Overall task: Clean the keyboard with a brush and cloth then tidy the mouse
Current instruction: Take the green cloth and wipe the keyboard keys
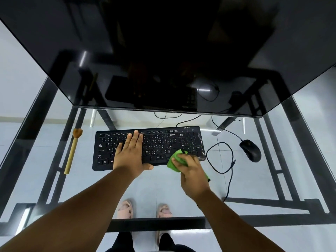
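Brush (72, 150) left of keyboard (148, 148)

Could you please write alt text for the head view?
A right hand wipes a black keyboard with a green cloth while the left hand lies flat on its keys. A brush lies left, a mouse right, on a glass desk.

Place: computer desk, home or office unclear | Evidence: glass desk (181, 186), monitor (163, 51), keyboard (163, 142), mouse (250, 150)

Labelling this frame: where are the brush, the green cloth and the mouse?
brush (71, 153), head view, wooden handle.
green cloth (174, 160), head view, bunched part beside the fingers.
mouse (250, 150), head view, top shell.
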A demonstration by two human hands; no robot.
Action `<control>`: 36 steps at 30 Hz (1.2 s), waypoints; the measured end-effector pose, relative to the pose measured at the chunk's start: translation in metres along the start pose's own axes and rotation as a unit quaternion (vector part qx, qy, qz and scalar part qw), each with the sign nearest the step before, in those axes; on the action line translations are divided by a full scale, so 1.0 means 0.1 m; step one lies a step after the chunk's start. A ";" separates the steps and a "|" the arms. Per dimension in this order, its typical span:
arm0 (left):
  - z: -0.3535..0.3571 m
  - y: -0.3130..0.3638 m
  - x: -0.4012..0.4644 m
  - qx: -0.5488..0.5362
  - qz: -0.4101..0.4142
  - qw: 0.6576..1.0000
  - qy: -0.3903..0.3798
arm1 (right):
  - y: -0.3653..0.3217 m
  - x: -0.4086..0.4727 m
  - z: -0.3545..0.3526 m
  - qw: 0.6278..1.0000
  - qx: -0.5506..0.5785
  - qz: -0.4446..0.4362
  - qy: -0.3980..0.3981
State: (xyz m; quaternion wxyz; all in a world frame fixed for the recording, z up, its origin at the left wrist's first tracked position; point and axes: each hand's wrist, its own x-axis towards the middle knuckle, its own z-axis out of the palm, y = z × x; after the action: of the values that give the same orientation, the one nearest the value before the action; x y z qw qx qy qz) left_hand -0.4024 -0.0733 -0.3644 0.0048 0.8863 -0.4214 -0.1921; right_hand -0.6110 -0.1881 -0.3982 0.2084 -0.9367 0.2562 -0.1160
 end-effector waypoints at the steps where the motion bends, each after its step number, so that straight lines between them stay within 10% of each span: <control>1: 0.00 0.01 0.00 0.004 -0.003 1.000 -0.001 | 0.07 -0.04 -0.03 1.000 -0.003 -0.010 -0.006; 9: -0.03 0.10 0.01 0.007 -0.021 1.000 -0.013 | 0.46 -0.25 -0.17 0.977 0.014 0.160 0.140; 36: -0.18 0.14 0.13 0.082 -0.005 0.995 -0.057 | 0.53 -0.04 -0.33 0.981 -0.049 0.162 0.089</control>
State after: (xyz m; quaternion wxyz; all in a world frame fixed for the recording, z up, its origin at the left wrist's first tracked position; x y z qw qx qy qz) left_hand -0.3989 -0.0946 -0.3495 -0.0925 0.8734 -0.4308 -0.2072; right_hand -0.6481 -0.2382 -0.3934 0.1545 -0.8778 0.4278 -0.1505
